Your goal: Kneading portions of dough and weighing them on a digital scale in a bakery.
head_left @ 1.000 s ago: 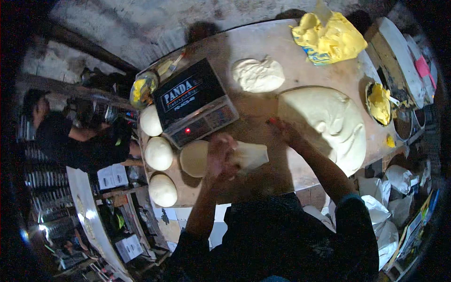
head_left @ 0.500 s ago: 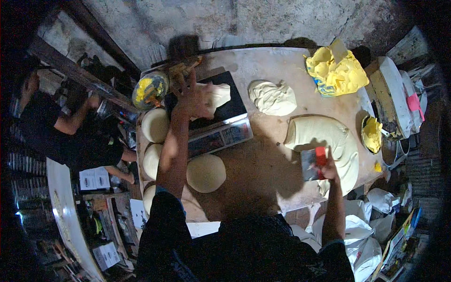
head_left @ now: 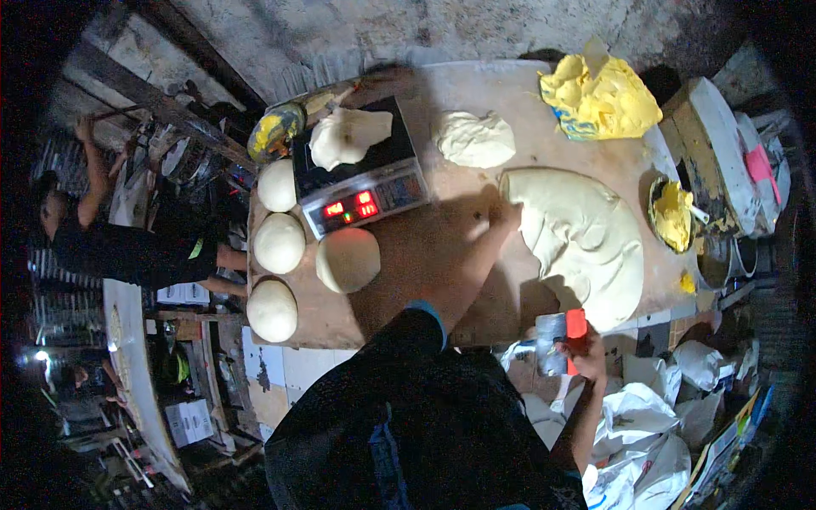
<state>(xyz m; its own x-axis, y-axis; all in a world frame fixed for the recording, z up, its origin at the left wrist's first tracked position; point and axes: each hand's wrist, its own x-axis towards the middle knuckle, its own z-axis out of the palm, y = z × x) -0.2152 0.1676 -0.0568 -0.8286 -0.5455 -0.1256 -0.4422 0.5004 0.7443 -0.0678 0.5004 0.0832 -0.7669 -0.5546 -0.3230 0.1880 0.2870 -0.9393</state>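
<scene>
A large slab of pale dough lies on the right of the table. My left hand is at its upper left end, touching it; the fingers are blurred and partly in shadow. My right hand grips a dough scraper with a red handle and grey metal blade, just off the table's near edge. On the digital scale, whose red display is lit, rests a lump of dough. Several smooth dough balls, one of them a ball below the scale, sit at the left. A wrinkled dough piece lies farther back.
A big yellow fatty mass stands at the back right, above a bowl of yellow spread. Another yellow-smeared bowl is at the back left. White plastic bags lie below the table at right. Another person is at far left.
My left hand has left the dough on the scale and moved right to the slab. My right hand with the scraper has drawn back toward me. The scale display now shows lit.
</scene>
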